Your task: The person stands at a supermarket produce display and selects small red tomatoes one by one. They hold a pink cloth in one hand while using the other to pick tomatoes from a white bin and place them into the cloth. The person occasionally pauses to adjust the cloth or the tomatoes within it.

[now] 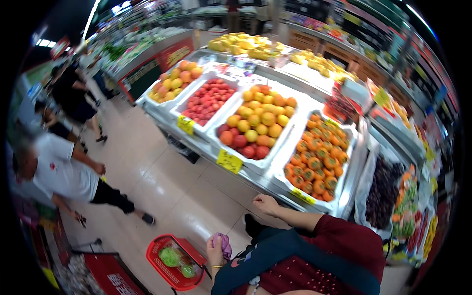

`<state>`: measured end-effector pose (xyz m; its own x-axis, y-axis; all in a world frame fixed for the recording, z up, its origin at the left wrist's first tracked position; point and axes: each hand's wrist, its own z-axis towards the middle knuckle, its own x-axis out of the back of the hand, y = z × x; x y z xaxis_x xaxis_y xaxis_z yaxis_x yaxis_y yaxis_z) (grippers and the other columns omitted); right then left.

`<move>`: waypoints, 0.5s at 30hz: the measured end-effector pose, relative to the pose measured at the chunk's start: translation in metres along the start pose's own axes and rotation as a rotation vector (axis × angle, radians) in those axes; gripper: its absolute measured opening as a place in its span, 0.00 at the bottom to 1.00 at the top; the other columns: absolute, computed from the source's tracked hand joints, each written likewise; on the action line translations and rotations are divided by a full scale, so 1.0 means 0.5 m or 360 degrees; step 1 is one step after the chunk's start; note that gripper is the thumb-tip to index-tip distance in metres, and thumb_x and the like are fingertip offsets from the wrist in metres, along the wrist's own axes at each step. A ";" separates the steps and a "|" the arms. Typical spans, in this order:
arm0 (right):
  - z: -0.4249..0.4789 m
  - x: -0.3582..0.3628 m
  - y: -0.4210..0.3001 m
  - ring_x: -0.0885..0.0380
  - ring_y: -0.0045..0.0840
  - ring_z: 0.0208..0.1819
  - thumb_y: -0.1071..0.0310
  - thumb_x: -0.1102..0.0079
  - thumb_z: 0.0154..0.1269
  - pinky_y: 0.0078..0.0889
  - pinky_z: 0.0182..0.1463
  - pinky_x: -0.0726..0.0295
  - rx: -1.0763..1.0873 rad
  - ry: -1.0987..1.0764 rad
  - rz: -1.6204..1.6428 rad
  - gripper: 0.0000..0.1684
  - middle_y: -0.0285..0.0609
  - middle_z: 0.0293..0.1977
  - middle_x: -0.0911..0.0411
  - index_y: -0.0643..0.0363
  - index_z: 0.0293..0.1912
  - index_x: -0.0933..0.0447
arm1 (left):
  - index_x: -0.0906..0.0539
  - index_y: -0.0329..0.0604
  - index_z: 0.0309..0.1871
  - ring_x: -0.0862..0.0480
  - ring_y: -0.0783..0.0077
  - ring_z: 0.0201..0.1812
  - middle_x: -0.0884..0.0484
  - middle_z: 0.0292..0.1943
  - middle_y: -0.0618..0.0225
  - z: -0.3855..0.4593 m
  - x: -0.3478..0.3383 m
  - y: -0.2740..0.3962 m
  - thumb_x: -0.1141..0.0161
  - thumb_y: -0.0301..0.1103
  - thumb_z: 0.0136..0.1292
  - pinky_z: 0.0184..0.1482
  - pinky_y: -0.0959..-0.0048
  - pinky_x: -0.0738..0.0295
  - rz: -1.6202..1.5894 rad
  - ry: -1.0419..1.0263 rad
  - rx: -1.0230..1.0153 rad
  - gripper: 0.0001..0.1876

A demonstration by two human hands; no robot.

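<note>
My left hand (215,250), with a gold-coloured bracelet at its wrist, is closed around a crumpled purple item (222,244). Close beside it, lower left, a red plastic shopping basket (156,262) holds a light green leafy head (170,257) and a smaller green vegetable (188,271). The basket's dark handle reaches towards my left wrist; the contact is unclear. My right hand (266,205) has loosely curled fingers and nothing visible in it, near the front edge of the fruit stand (254,183). Above and right of it, a white foam tray (279,177) holds orange persimmons (318,162).
More white trays hold yellow and red fruit (260,118), small red fruit (209,99) and peach-like fruit (177,82). Yellow signs (229,161) hang along the edge. Dark grapes (383,191) lie at right. A person in a white shirt (70,166) walks at left; others stand behind.
</note>
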<state>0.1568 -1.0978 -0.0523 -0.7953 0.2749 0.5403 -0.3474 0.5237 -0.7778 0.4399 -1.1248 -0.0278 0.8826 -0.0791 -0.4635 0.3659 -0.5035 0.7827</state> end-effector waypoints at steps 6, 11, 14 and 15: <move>-0.154 0.146 0.028 0.20 0.38 0.41 0.61 0.46 0.60 0.39 0.46 0.23 0.0315 0.0372 0.0207 0.15 0.48 0.37 0.19 0.59 0.41 0.20 | 0.26 0.39 0.47 0.19 0.73 0.36 0.20 0.36 0.66 -0.001 -0.147 -0.047 0.43 0.39 0.67 0.38 0.78 0.23 0.0485 -0.0338 0.0044 0.14; -0.260 0.263 0.057 0.25 0.39 0.43 0.62 0.46 0.60 0.39 0.46 0.26 0.0498 0.0717 0.0378 0.13 0.47 0.37 0.22 0.60 0.39 0.22 | 0.26 0.38 0.43 0.24 0.78 0.29 0.22 0.31 0.67 -0.019 -0.340 -0.121 0.46 0.38 0.69 0.33 0.78 0.24 0.0536 -0.0737 0.0025 0.11; -0.347 0.373 0.124 0.26 0.38 0.43 0.62 0.46 0.62 0.38 0.48 0.28 0.0400 0.0866 0.0355 0.12 0.45 0.37 0.24 0.59 0.41 0.23 | 0.26 0.37 0.41 0.26 0.80 0.27 0.23 0.28 0.68 -0.051 -0.490 -0.227 0.46 0.37 0.69 0.30 0.80 0.27 0.0598 -0.1113 0.0320 0.10; -0.377 0.407 0.145 0.26 0.38 0.44 0.62 0.46 0.63 0.39 0.48 0.28 0.0313 0.0928 0.0332 0.12 0.45 0.36 0.24 0.59 0.41 0.23 | 0.26 0.37 0.41 0.26 0.81 0.26 0.23 0.28 0.68 -0.071 -0.538 -0.252 0.46 0.36 0.69 0.29 0.81 0.28 0.0655 -0.1227 0.0422 0.10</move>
<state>0.0633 -0.8517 0.0618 -0.4752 0.7764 0.4140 -0.3434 0.2696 -0.8997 0.1670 -1.0097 0.0130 0.4513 -0.8012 -0.3930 -0.0981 -0.4822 0.8705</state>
